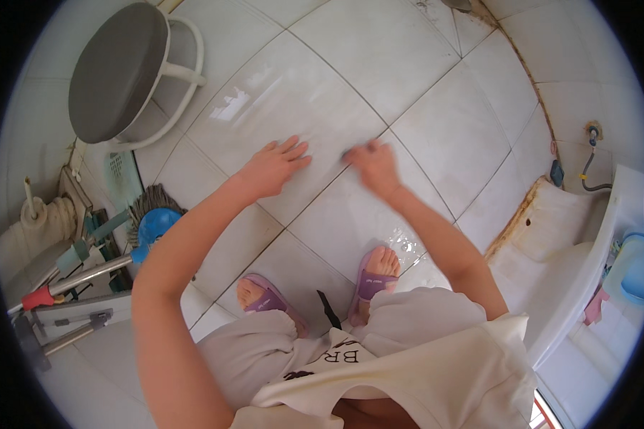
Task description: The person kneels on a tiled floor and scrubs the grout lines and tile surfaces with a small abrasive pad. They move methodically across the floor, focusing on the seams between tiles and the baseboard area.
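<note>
White floor tiles with dark grout lines lie under both hands. My left hand is spread low over a tile, fingers apart and holding nothing. To its right, my right hand is blurred, with its fingers bent around a small dark thing near a grout line; what that thing is cannot be made out. Water drops glisten on the tile beside my right foot, which wears a purple slipper. A thin black strip shows between my feet.
A round stool with a grey seat lies tipped at the upper left. Below it are a grey string mop, a blue mop part and metal poles. At the right stand a white pedestal basin and a grey hose on the wall.
</note>
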Action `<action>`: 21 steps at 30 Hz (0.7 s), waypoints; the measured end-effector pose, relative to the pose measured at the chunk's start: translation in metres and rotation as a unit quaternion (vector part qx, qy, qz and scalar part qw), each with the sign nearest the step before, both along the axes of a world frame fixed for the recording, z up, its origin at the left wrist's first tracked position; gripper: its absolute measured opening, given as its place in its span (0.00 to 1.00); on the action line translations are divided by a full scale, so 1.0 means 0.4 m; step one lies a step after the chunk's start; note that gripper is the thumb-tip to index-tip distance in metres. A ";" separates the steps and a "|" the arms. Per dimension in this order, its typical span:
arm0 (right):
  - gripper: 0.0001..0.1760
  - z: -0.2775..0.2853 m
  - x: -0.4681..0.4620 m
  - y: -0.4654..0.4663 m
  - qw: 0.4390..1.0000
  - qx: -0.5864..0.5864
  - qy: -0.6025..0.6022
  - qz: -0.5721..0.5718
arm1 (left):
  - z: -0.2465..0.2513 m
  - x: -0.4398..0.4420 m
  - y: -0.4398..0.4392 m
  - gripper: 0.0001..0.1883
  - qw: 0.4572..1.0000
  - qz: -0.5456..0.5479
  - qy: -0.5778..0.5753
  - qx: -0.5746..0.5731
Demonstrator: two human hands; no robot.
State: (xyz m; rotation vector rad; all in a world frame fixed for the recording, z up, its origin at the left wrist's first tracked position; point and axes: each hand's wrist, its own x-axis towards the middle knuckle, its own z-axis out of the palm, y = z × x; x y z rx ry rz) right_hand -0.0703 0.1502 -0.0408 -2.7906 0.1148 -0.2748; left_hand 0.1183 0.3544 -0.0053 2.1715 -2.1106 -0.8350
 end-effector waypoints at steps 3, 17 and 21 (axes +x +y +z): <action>0.16 0.026 0.016 -0.165 0.990 -0.078 -0.004 -0.119 | 0.044 -0.009 0.096 0.36 1.000 0.005 -0.019 0.021; 0.18 0.033 -0.017 0.115 0.988 -0.051 0.044 0.139 | 0.038 -0.050 0.189 0.28 0.999 0.051 -0.018 0.008; 0.21 0.013 0.014 -0.090 0.995 -0.079 0.003 -0.054 | 0.053 -0.058 0.220 0.28 0.998 0.056 -0.023 0.025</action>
